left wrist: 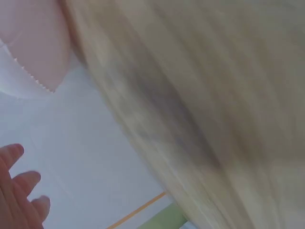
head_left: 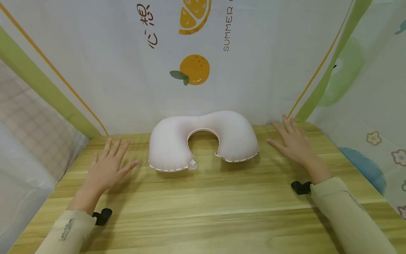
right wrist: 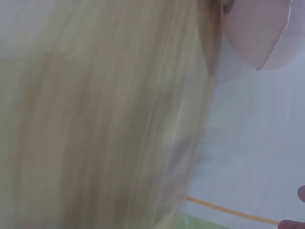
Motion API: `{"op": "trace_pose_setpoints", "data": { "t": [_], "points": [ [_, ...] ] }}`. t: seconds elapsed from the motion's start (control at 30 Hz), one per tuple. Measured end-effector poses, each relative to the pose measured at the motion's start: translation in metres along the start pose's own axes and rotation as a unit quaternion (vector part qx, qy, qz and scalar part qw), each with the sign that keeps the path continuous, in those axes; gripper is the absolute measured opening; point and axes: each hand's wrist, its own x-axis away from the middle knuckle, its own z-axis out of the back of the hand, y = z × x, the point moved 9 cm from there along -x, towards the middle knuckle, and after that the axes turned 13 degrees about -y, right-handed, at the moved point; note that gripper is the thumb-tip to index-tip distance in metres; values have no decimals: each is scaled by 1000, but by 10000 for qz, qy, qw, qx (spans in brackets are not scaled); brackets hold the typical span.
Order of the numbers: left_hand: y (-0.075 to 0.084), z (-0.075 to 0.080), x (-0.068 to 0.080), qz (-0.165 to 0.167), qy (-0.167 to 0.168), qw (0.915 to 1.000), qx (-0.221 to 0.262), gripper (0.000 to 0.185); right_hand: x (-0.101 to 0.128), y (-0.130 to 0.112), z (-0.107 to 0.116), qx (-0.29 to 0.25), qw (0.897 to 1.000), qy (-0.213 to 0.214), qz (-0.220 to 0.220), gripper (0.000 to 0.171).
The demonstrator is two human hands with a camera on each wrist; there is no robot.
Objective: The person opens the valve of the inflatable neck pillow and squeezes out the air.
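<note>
A pale pink inflated U-shaped neck pillow [head_left: 168,144] lies at the back of the table, its opening facing me. A small clear valve [head_left: 192,164] shows at the inner corner of its left end. To the left of the pillow, my left hand [head_left: 106,169] is held with fingers spread, touching nothing. On the other side my right hand [head_left: 293,143] is likewise spread and apart from the pillow. Part of the pillow [left wrist: 35,43] and some left fingers [left wrist: 26,181] appear in the left wrist view. Only fingertips of the right hand show in the right wrist view.
The wood-grain table [head_left: 203,218] meets a white curtain [head_left: 127,88] printed with oranges along its back edge. More patterned cloth [head_left: 380,123] hangs at the right, and checked cloth [head_left: 28,102] at the left. Black wrist mounts [head_left: 103,217] stick out from the sleeves.
</note>
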Motion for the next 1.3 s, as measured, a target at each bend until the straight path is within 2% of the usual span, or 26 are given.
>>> {"op": "trace_pose_setpoints", "data": {
  "t": [0.2, 0.43, 0.57, 0.7, 0.83, 0.9, 1.0, 1.1, 1.2, 1.3],
  "points": [
    [5, 3, -6, -176, -207, 9987, 430, 85, -9, -12, 4, -287, 9995, -28, 129, 76],
    [16, 12, -13, -455, -293, 9956, 762, 85, -22, -27, 11, -1225, 9910, -66, 536, 72],
    [24, 18, -18, -675, -336, 9924, 978, 84, -30, -36, 13, -1864, 9790, -200, 807, 69],
    [33, 22, -24, -882, -366, 9878, 1230, 83, -38, -46, 16, -2547, 9606, -375, 1051, 65],
    [41, 26, -30, -981, -366, 9843, 1419, 85, -48, -56, 18, -2892, 9488, -453, 1190, 63],
    [43, 27, -31, -946, -365, 9853, 1372, 86, -54, -62, 17, -2977, 9452, -531, 1231, 63],
    [46, 30, -35, -834, -316, 9888, 1194, 88, -61, -70, 15, -2999, 9436, -658, 1241, 65],
    [49, 36, -40, -761, -207, 9909, 1094, 89, -68, -76, 17, -2848, 9480, -665, 1252, 67],
    [53, 41, -47, -805, -177, 9882, 1287, 88, -73, -78, 21, -2702, 9535, -594, 1197, 70],
    [58, 43, -57, -924, -326, 9809, 1683, 87, -75, -75, 26, -2697, 9556, -500, 1077, 70]
  ]
}}
